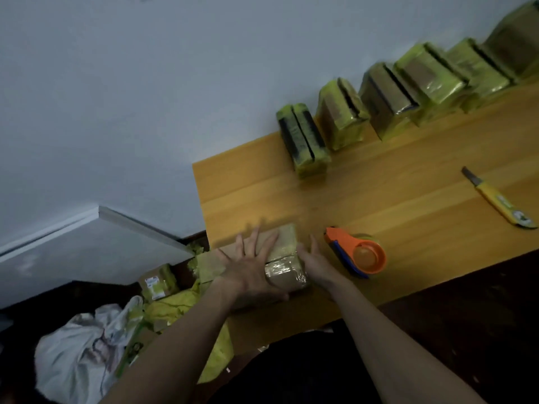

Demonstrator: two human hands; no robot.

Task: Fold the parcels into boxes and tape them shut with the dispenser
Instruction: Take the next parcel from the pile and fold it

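The left hand [253, 268] lies flat on top of the parcel [284, 258], fingers straight and spread wide, palm pressing down. The right hand [316, 262] is set against the parcel's right side, fingers straight and close together, touching the taped wrapping; the thumb is hidden, so whether it curls round the box cannot be told. The parcel is a brown cardboard box wrapped in clear tape, sitting near the front-left corner of the bench [408, 196], with its long axis running from the front edge away toward the wall.

Just beside the right hand stands the tape dispenser [354, 252], orange with a blue blade guard, lying on the bench apart from the parcel. Toward the bench's right edge lies a yellow utility knife [495, 199], blade end pointing to the back. Along the back edge, against the wall, stands a row of finished parcels [408, 91] in yellow-green tape, blurred. Off the bench's left edge lie yellow wrappings [175, 310], a small labelled box [157, 282] and a white plastic bag [81, 351].
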